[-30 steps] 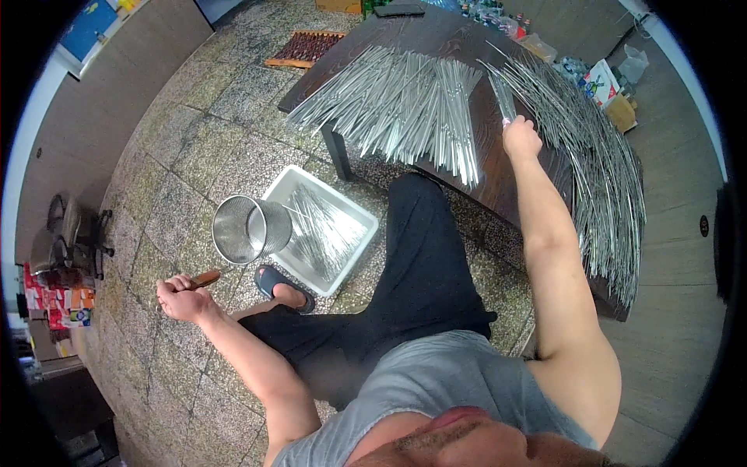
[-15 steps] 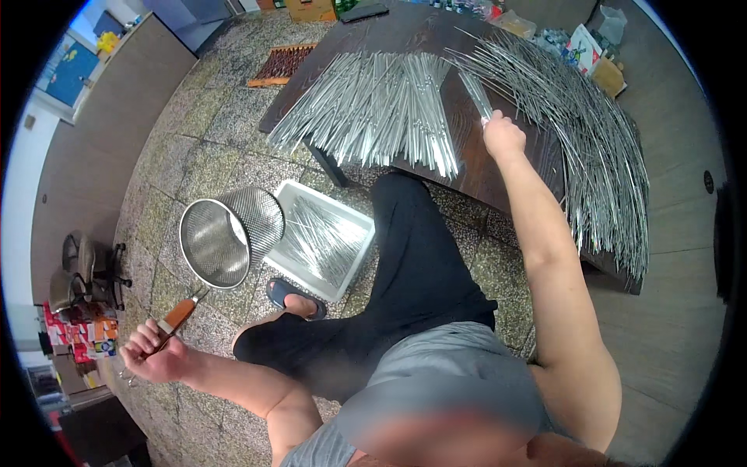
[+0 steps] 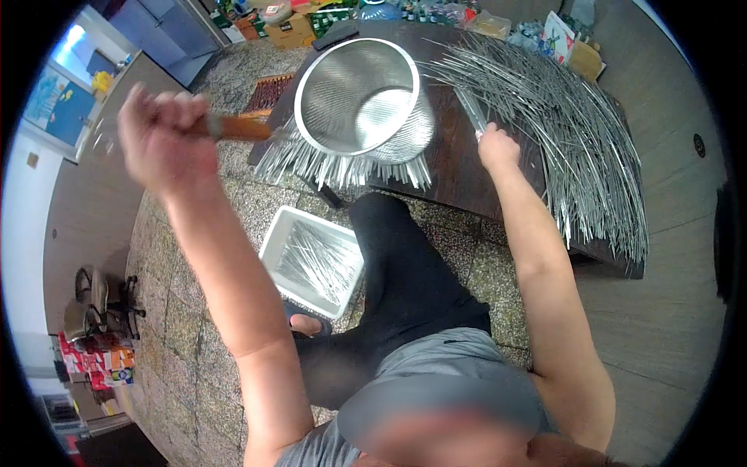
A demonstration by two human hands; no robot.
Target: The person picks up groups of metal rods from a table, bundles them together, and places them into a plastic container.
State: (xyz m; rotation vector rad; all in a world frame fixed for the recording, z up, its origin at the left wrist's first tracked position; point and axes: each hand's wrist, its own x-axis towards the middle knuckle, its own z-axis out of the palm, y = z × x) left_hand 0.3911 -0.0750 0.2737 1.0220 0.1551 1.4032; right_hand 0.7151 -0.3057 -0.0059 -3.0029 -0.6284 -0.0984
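Observation:
My left hand (image 3: pixel 167 144), a little blurred, is closed round the wooden handle of a deep wire-mesh strainer (image 3: pixel 424 128). The strainer is raised at the table's left part, its round mouth facing me, and it hides much of a pile of thin silvery metal rods (image 3: pixel 342 171). On the right, my right hand (image 3: pixel 498 148) is closed on the near end of a small bundle of metal rods (image 3: pixel 471 109), which points away from me over the dark table. Another large heap of rods (image 3: pixel 583 132) lies just right of this hand.
A white plastic tub (image 3: pixel 278 272) with loose rods stands on the speckled tile floor near my foot. The dark wooden table (image 3: pixel 467 183) spans the far side. Boxes (image 3: pixel 289 33) and bottles line the back. An office chair (image 3: pixel 97 303) stands at far left.
My left hand has lifted the strainer up from above the floor beside the tub to the rod pile on the table. My right hand still holds its bundle, nearly unmoved.

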